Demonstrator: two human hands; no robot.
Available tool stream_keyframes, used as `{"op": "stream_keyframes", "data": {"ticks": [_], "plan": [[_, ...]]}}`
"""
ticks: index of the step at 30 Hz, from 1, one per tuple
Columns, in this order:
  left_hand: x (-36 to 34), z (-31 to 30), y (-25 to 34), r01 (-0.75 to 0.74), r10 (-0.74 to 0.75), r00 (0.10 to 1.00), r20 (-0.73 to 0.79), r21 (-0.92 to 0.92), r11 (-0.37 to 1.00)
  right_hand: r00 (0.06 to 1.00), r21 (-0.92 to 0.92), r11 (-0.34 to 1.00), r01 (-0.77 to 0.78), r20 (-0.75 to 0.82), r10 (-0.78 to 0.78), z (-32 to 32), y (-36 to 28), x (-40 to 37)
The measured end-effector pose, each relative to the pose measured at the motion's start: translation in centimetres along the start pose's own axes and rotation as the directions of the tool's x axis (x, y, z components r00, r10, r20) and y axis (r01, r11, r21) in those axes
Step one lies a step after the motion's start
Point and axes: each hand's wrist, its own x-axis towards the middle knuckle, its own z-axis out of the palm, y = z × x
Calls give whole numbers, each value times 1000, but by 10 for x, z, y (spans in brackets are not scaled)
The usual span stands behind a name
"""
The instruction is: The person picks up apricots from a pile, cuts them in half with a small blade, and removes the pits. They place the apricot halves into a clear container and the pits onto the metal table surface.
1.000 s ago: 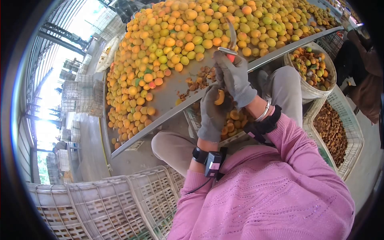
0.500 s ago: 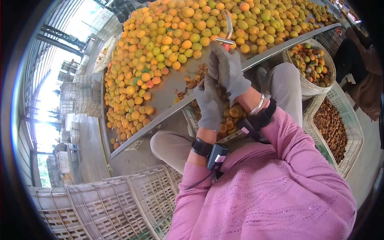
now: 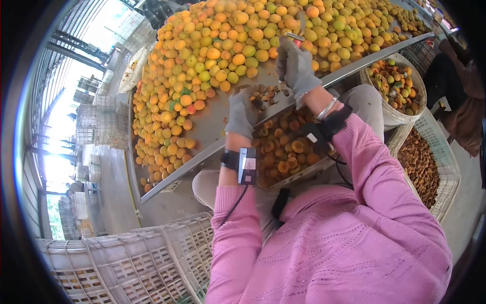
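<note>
My right hand (image 3: 297, 68), in a grey glove, is closed around a curved knife (image 3: 302, 24). Its thin blade points up over the fruit pile, with a metal piece and a bit of red showing at the fist. My left hand (image 3: 240, 112), gloved too, is over the table's near edge, beside a small heap of brown pits (image 3: 266, 96). Its fingertips are turned away and blurred, so whether they hold anything is hidden. Below both hands, a crate of halved apricots (image 3: 283, 152) sits at my lap. Whole apricots (image 3: 223, 50) cover much of the metal table (image 3: 205, 119).
A white bucket (image 3: 387, 109) of apricots stands at the right, beside a crate of brown pits (image 3: 419, 164). White plastic crates (image 3: 126, 258) stand at lower left. The table's raised metal rim (image 3: 179, 175) runs diagonally before me. Another person's dark clothing (image 3: 445, 76) shows at far right.
My hands were together over the rim and are now apart. The left moved left and slightly down; the right moved up and right with the knife. More of the halves' crate shows.
</note>
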Motion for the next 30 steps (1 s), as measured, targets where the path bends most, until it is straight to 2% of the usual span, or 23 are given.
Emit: {"op": "stream_keyframes", "data": {"ticks": [1,2,3,4,5,7,8,10,11,12,13,15,16,18,19,21,22,24,25,27,28,30], "plan": [[8,-5,-31,-104,105,994,39,-33,994,998,9,999,32,50,-33,-9,0,0],[13,-3,-16,-98,99,994,42,-39,994,999,3,1000,31,44,-31,-15,-1,-1],[17,-1,0,264,-285,956,-74,-208,942,1000,-53,998,23,15,-22,-21,-2,-5],[19,-1,7,552,-636,763,-117,-395,735,1000,-106,994,14,-12,-15,-27,-2,-9],[20,-2,2,555,-638,761,-115,-393,733,1000,-84,996,9,5,-8,-33,-2,-10],[18,-5,-8,336,-410,876,-253,-290,896,1000,-123,992,29,1,-29,-39,-5,-15],[15,-4,5,343,-415,875,-249,-284,895,999,-162,986,47,-2,-48,-43,-7,-17],[-8,-1,30,193,-188,954,-232,-1,981,1000,-193,981,6,-14,-9,-55,-13,-19],[-27,2,38,221,-215,951,-222,0,975,999,-201,979,35,33,-29,-60,-18,-22],[-47,4,47,-82,78,996,30,186,979,995,-209,975,68,82,-52,-67,-22,-24],[-67,7,51,-414,326,891,317,269,870,995,-217,974,62,84,-45,-72,-23,-22],[-109,12,40,-434,141,767,626,346,832,999,-221,975,20,48,-10,-77,-26,-25],[-121,12,30,-431,136,766,628,346,833,1000,-216,976,-9,23,14,-78,-28,-25],[-143,12,2,-430,-295,580,759,593,681,1000,-273,962,-19,-7,18,-82,-35,-32],[-152,10,-14,-435,-295,574,764,589,681,1000,-283,959,-1,17,6,-86,-38,-34],[-166,6,-44,-606,-273,513,813,569,556,999,-292,956,18,31,-9,-93,-40,-33],[-166,9,-51,-609,-273,509,817,565,557,1000,-283,959,23,26,-17,-96,-40,-30],[-166,21,-65,-710,58,543,838,421,565,999,-273,962,33,9,-32,-101,-40,-24],[-167,29,-69,-711,58,537,841,414,569,1000,-257,966,16,-2,-17,-103,-38,-21],[-168,39,-76,-669,120,623,773,446,595,1000,-245,970,-4,-17,-1,-103,-35,-18],[-163,39,-66,-669,123,622,773,443,598,1000,-262,965,-5,-21,-1,-98,-36,-21],[-150,33,-32,-800,70,426,902,340,494,999,-280,960,-5,-34,-5,-98,-36,-18]]}}
